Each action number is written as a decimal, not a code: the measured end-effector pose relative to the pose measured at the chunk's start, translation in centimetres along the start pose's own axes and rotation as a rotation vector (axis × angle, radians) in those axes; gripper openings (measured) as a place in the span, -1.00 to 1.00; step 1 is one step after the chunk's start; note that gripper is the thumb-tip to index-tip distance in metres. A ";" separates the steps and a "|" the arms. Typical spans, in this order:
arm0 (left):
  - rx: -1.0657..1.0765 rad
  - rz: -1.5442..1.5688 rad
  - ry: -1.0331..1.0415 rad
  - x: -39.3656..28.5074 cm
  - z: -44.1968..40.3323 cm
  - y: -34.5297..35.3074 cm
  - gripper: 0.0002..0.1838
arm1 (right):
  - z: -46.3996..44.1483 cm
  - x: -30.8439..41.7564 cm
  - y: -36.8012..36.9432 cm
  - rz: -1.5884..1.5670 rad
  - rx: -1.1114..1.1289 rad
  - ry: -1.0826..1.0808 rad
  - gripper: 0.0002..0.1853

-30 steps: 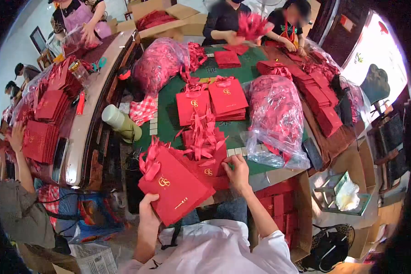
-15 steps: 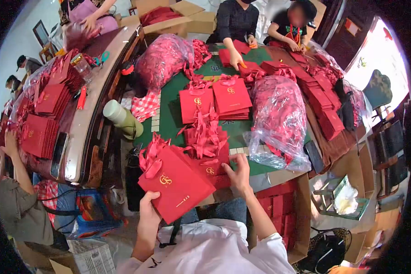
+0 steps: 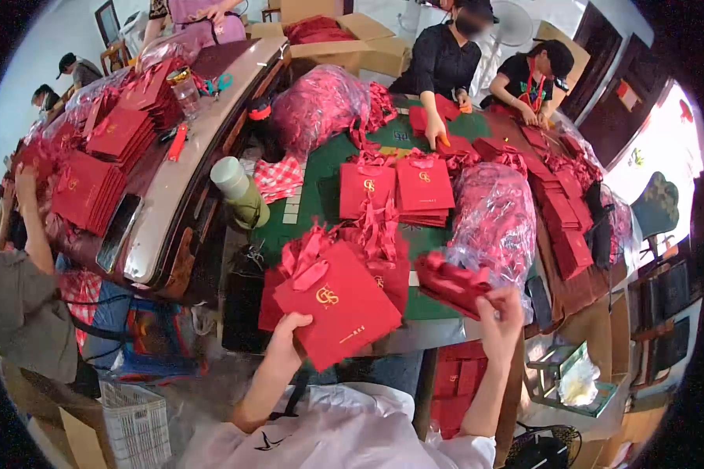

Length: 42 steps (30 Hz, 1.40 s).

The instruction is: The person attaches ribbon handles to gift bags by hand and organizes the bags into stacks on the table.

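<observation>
Left hand [image 3: 293,334]: thumb on the face of the gold-lettered bag [image 3: 340,309], gripping its lower left edge; remaining fingers hidden behind.
Right hand [image 3: 498,319]: fingers pinched together on one end of the second red bag [image 3: 450,283].
Bag location: both over the near side of the table [image 3: 321,180].
Adjacent: plastic-wrapped bundle [image 3: 493,211], near second red bag.

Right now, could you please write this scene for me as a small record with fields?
Left hand: grips a gold-lettered red bag
Right hand: pinches a second red bag
Green tabletop: bears upper bag stacks, plastic-wrapped bundle
Bottle: pale-lidded, near tabletop's left side
Across: two people
</observation>
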<state>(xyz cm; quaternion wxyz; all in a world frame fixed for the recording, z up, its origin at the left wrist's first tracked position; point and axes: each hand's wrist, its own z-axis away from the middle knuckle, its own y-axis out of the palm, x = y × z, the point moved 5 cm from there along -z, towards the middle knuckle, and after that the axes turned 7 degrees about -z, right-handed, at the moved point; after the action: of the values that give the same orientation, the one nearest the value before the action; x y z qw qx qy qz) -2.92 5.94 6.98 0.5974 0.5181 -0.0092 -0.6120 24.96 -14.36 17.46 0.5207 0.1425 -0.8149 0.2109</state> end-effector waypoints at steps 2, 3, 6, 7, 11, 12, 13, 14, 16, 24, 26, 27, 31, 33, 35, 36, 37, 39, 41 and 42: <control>0.000 0.010 -0.026 0.6 0.0 0.9 -0.42 | -0.2 4.7 -0.7 0.211 -0.006 -0.279 -0.82; -0.019 -0.042 0.014 0.6 0.4 1.8 -0.46 | 0.0 6.8 -0.7 0.281 -0.058 -0.312 -0.81; 0.015 -0.088 0.104 3.1 -0.6 3.0 -0.49 | 1.5 10.8 0.2 0.415 -0.126 -0.288 -0.82; -0.011 -0.136 0.177 4.1 -0.9 3.4 -0.47 | 2.1 12.1 1.3 0.515 -0.099 -0.366 -0.82; 0.011 -0.186 0.167 6.5 -0.3 6.8 -0.36 | 4.4 12.8 6.5 0.644 0.080 -0.506 -0.80; 0.025 -0.190 0.142 7.3 -0.5 7.0 -0.34 | 5.0 12.0 7.8 0.599 0.130 -0.501 -0.78; 0.032 -0.189 0.141 7.8 -0.5 7.3 -0.34 | 5.5 11.4 9.1 0.603 0.215 -0.497 -0.77; 0.049 -0.229 0.137 8.3 -0.5 7.4 -0.31 | 6.0 10.7 10.3 0.605 0.302 -0.494 -0.74; 0.066 -0.268 0.134 9.3 -0.5 7.2 -0.28 | 6.8 8.7 12.0 0.609 0.395 -0.464 -0.74; 0.219 -0.144 -0.058 10.1 -1.3 5.1 -0.36 | 7.0 6.4 14.4 0.578 0.497 -0.395 -0.85; 0.261 -0.090 -0.152 9.8 -1.0 5.5 -0.47 | 6.9 5.6 14.9 0.530 0.499 -0.391 -0.86; 0.258 -0.047 -0.143 10.3 -1.3 5.2 -0.55 | 6.8 5.3 15.1 0.494 0.501 -0.371 -0.86; 0.233 0.146 -0.307 9.9 -0.9 5.8 -0.54 | 5.8 7.8 13.3 0.263 0.588 -0.320 -0.81; 0.172 -0.174 -0.248 9.2 -0.7 5.7 -0.57 | 5.2 9.3 10.8 0.189 0.529 -0.242 -0.80; 0.173 -0.116 -0.233 9.3 -1.2 5.4 -0.52 | 4.6 10.0 7.7 0.288 0.379 -0.225 -0.80; 0.179 -0.059 -0.219 9.3 -1.3 5.4 -0.47 | 4.7 8.9 6.2 0.323 0.291 -0.110 -0.76; 0.152 -0.103 -0.251 9.2 -1.4 5.2 -0.45 | 4.6 8.5 5.0 0.395 0.252 -0.111 -0.74; 0.139 -0.123 -0.248 9.1 -1.6 4.9 -0.45 | 4.3 7.6 3.7 0.469 0.212 -0.111 -0.72; 0.125 -0.143 -0.251 9.3 -1.6 4.8 -0.44 | 4.2 6.4 2.9 0.454 0.150 -0.079 -0.68; 0.170 -0.142 -0.235 9.2 -1.5 5.1 -0.47 | 4.1 5.9 2.9 0.455 0.149 -0.075 -0.68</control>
<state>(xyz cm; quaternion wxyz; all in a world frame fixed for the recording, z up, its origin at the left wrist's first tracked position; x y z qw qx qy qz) 4.02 -1.41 3.80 0.5016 0.4908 -0.0943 -0.7061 17.92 -13.94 20.77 0.4172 0.0010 -0.8269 0.3770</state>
